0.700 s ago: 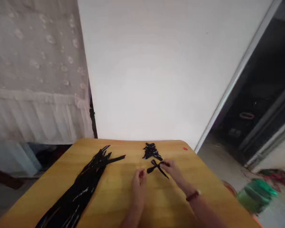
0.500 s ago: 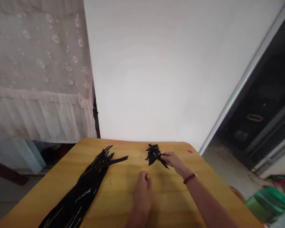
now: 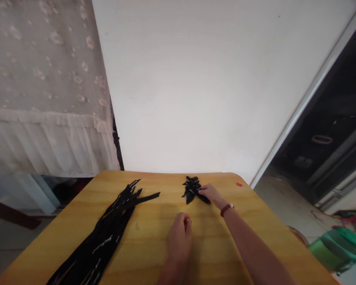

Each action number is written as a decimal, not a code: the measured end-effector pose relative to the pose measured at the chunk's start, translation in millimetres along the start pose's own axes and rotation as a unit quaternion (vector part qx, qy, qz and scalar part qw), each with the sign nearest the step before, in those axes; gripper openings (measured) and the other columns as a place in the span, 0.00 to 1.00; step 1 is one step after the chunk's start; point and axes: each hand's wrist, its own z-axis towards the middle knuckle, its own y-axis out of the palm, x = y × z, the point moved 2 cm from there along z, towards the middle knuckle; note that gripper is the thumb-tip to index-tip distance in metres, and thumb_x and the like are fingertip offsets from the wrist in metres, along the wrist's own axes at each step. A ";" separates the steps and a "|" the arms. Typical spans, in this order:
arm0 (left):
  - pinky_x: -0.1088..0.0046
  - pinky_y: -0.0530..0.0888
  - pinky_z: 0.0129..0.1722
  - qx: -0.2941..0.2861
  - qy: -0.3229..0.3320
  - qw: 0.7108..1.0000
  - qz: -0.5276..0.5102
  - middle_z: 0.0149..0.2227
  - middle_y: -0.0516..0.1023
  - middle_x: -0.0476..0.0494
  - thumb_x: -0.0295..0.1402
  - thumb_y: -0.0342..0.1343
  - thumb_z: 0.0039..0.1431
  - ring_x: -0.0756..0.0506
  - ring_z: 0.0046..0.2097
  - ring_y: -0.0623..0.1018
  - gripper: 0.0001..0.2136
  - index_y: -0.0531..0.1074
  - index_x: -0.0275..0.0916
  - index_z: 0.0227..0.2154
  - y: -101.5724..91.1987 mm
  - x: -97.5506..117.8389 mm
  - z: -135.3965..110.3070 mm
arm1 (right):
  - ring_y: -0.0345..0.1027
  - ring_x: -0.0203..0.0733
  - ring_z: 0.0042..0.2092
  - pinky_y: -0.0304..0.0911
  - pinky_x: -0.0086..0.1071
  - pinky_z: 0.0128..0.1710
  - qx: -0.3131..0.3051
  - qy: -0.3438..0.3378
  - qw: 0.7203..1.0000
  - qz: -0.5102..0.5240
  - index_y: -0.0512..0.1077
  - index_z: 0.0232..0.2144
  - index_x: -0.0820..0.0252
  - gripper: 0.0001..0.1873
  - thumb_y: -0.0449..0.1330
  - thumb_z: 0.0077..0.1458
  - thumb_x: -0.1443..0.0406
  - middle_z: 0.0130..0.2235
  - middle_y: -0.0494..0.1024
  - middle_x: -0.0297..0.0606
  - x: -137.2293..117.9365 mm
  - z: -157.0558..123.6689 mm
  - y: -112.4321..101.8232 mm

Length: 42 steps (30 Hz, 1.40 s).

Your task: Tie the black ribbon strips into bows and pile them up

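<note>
My right hand (image 3: 211, 194) reaches to the far side of the wooden table (image 3: 154, 253) and pinches a small black ribbon bow (image 3: 202, 196) at the edge of a little pile of black bows (image 3: 191, 186). My left hand (image 3: 179, 237) rests near the table's middle with its fingers curled in; nothing shows in it. A long bundle of black printed ribbon strips (image 3: 106, 233) lies on the left half of the table, well left of both hands.
A small red object (image 3: 239, 184) lies near the table's far right corner. A white wall stands just behind the table, with a lace curtain (image 3: 41, 91) on the left. A green container (image 3: 335, 245) sits on the floor at the right.
My right hand has carried the bow away from the left hand to the pile at the far side. The left hand stayed near the middle with its fingers curled.
</note>
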 end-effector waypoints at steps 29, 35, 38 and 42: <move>0.75 0.61 0.31 -0.003 -0.011 1.000 0.010 0.29 0.70 0.48 0.32 0.39 0.52 0.49 0.32 0.68 0.09 0.64 0.40 0.27 0.3 3.1 -2.9 | 0.25 0.50 0.57 0.27 0.60 0.47 0.001 -0.138 0.932 -0.334 0.41 0.55 0.63 0.33 0.34 0.51 0.50 0.58 0.40 0.44 -16.3 -12.6 51.9; 0.74 0.62 0.32 0.019 -0.008 1.000 -0.011 0.30 0.71 0.46 0.32 0.39 0.53 0.49 0.32 0.69 0.10 0.65 0.40 0.29 -0.5 3.8 -6.9 | 0.25 0.47 0.58 0.31 0.62 0.46 0.073 -0.150 0.952 -0.258 0.38 0.55 0.53 0.29 0.35 0.52 0.52 0.59 0.37 0.35 -23.2 -29.9 29.4; 0.74 0.63 0.33 0.032 0.028 0.999 -0.031 0.31 0.71 0.45 0.33 0.38 0.54 0.49 0.33 0.69 0.11 0.66 0.40 0.31 -2.9 7.9 -12.2 | 0.30 0.46 0.58 0.32 0.60 0.48 0.119 -0.160 0.965 -0.170 0.41 0.54 0.53 0.28 0.34 0.53 0.53 0.58 0.43 0.37 -18.4 -52.0 16.5; 0.75 0.63 0.34 0.039 0.085 0.995 -0.046 0.32 0.72 0.46 0.34 0.36 0.55 0.49 0.34 0.69 0.13 0.66 0.40 0.32 -7.4 15.1 -19.6 | 0.42 0.43 0.56 0.42 0.41 0.53 0.148 -0.164 0.975 -0.001 0.52 0.51 0.65 0.29 0.37 0.51 0.54 0.54 0.54 0.45 -10.7 -89.0 6.6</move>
